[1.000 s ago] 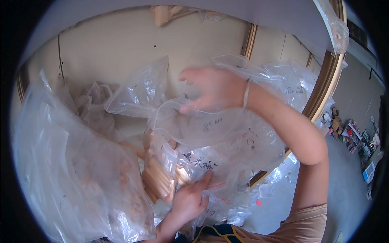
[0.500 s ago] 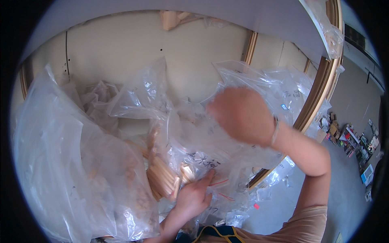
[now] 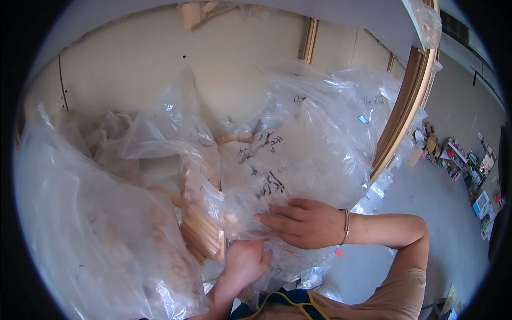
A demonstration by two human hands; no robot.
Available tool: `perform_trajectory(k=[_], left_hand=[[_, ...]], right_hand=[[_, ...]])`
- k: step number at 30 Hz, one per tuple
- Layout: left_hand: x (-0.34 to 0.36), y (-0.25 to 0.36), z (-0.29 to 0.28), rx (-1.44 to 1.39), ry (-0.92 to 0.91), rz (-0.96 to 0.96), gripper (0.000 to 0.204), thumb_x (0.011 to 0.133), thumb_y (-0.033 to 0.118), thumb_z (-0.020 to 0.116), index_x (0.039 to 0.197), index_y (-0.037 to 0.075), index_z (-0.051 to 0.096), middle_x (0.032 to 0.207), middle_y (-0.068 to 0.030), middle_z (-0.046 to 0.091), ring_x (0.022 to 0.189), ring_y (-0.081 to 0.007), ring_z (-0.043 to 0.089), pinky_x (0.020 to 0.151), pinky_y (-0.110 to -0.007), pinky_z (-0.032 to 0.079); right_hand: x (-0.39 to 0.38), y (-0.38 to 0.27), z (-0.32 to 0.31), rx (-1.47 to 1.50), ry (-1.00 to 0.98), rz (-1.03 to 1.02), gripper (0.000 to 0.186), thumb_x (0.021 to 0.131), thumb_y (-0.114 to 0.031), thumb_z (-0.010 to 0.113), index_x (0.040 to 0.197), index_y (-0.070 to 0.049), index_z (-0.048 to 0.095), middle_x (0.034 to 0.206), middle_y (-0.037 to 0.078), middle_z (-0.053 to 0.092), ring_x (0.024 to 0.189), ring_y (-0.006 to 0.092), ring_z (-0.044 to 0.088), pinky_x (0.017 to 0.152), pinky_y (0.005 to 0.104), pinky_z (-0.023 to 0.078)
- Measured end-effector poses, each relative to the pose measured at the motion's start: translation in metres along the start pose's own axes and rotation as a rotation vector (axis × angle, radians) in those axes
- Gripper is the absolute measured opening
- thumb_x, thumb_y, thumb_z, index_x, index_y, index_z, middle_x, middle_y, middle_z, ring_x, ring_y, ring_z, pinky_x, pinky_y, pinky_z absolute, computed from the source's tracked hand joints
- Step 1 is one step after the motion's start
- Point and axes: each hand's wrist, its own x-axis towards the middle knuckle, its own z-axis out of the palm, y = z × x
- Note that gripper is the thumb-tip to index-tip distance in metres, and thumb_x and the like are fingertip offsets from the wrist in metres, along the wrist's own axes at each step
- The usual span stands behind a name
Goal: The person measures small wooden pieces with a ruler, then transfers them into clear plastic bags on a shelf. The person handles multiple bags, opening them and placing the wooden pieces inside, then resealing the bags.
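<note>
Indoors, plastic bags, beige panel, grey floor

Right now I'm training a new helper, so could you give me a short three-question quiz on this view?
1. Choose one. The right hand rests on: (A) the grey floor; (B) a clear plastic bag with black writing; (C) the wooden post.
2. Fill in the blank. The pale sticks lie to the ____ of the left hand.
3. Short answer. Which wrist wears the bracelet?

Key: 1. B; 2. left; 3. the right wrist.
</note>
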Motion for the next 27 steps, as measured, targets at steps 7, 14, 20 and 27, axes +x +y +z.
perform_trajectory(k=[7,14,20,27], left_hand=[[0.0,0.0,0.001,-0.057,0.026,-0.006,0.033,0.077,0.009,0.066,0.108,-0.002,0.071,0.106,-0.0248,0.071,0.097,-0.0443,0.068,0.088,-0.05,0.055],[0.003,0.007,-0.007,-0.111,-0.002,-0.035,0.062,0.076,0.005,0.064,0.138,0.001,0.057,0.12,-0.0255,0.069,0.102,-0.0455,0.067,0.091,-0.05,0.054],[0.005,0.008,-0.009,-0.149,-0.02,-0.005,0.072,0.078,0.006,0.063,0.148,0.002,0.049,0.127,-0.0276,0.066,0.102,-0.0459,0.067,0.092,-0.05,0.053],[0.004,0.008,-0.01,-0.105,-0.08,-0.058,0.072,0.08,0.01,0.063,0.15,0.003,0.046,0.122,-0.0267,0.068,0.099,-0.0448,0.067,0.091,-0.051,0.054]], right_hand=[[0.034,0.006,-0.02,0.336,0.112,0.335,0.042,0.079,-0.031,0.071,0.11,-0.003,0.07,0.134,0.017,0.066,0.079,0.024,0.073,0.061,0.0373,0.055],[0.105,0.036,-0.026,-0.034,-0.339,0.335,0.02,0.085,-0.018,0.066,0.102,-0.007,0.067,0.091,0.01,0.072,0.077,0.0301,0.072,0.059,0.0428,0.055],[0.167,0.188,-0.083,-0.471,-0.167,0.578,0.019,0.083,-0.008,0.062,0.096,-0.01,0.076,0.095,0.013,0.074,0.09,0.0359,0.072,0.081,0.0465,0.057],[0.182,0.248,-0.131,-0.007,0.022,0.879,0.031,0.089,0.001,0.052,0.112,-0.003,0.073,0.104,0.014,0.074,0.098,0.0285,0.072,0.084,0.039,0.058]])
